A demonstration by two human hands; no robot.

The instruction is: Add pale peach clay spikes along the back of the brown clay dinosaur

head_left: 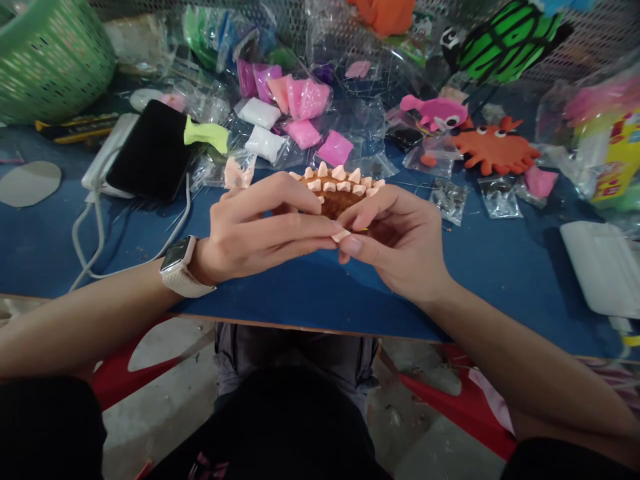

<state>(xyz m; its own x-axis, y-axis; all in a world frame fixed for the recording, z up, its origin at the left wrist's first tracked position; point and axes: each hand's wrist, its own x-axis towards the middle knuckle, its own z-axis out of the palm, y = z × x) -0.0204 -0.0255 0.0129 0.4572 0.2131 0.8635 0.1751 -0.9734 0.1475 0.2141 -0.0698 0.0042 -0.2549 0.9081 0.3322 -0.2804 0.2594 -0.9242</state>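
Head view: a blue counter [300, 300] spans the scene, its front edge just before the person's lap. Near the middle of that edge, the right hand [407, 243] pinches a small pale piece [341, 235] between thumb and fingers; the left hand [270, 223] touches it with fingertips close together, its thumb hidden, so its grip cannot be told. Behind them sits a brown shape [337, 200] with pale spikes. A green basket [60, 60] fills the far left corner; grey mesh [285, 20] stands along the back edge. Below, red chair parts [137, 373] show over grey floor [155, 347].
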